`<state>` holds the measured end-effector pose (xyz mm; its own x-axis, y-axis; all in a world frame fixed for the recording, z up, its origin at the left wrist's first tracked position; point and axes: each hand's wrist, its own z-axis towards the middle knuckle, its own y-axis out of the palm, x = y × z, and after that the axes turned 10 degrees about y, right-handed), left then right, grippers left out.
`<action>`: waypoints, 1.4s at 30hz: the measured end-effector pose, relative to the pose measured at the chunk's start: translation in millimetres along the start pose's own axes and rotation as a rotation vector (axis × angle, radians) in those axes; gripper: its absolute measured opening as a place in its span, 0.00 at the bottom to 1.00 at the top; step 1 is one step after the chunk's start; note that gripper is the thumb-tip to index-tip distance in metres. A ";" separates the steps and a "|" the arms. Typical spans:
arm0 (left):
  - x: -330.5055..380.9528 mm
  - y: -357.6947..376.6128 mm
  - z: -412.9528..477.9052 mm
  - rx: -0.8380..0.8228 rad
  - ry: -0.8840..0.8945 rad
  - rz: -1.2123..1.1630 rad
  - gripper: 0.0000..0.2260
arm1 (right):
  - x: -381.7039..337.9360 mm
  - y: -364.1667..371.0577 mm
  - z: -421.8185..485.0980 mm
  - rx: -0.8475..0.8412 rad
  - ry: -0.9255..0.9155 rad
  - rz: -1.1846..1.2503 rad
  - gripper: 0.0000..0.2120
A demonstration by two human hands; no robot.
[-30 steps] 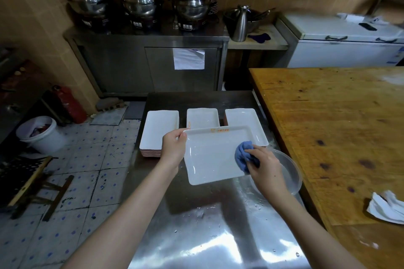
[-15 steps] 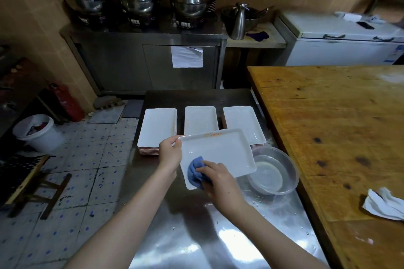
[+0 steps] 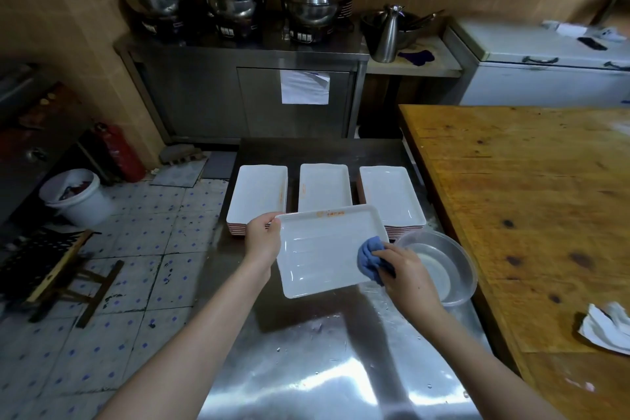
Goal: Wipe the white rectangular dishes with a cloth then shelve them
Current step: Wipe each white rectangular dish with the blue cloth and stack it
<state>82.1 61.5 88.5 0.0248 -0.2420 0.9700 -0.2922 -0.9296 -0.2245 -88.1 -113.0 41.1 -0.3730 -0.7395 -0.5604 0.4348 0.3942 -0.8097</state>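
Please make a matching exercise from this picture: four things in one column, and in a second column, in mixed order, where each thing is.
Things
1. blue cloth
2. clear round plastic bowl
3. crumpled white paper
4. red fire extinguisher

Places
A. on the wooden table
B. on the floor by the wall
C. in the right hand
D. on the steel counter, right of the held white rectangular dish

Pairs: 1-C, 2-D, 3-A, 4-B
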 end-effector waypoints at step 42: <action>-156.9 -102.9 -60.2 0.446 -0.464 -0.236 0.12 | -46.0 46.8 6.9 -0.092 -0.029 0.047 0.05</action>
<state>50.7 211.9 -34.9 0.4761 -0.0200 0.8792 0.1905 -0.9737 -0.1253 -45.0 -64.3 30.2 -0.3296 -0.7339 -0.5939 0.3739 0.4761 -0.7959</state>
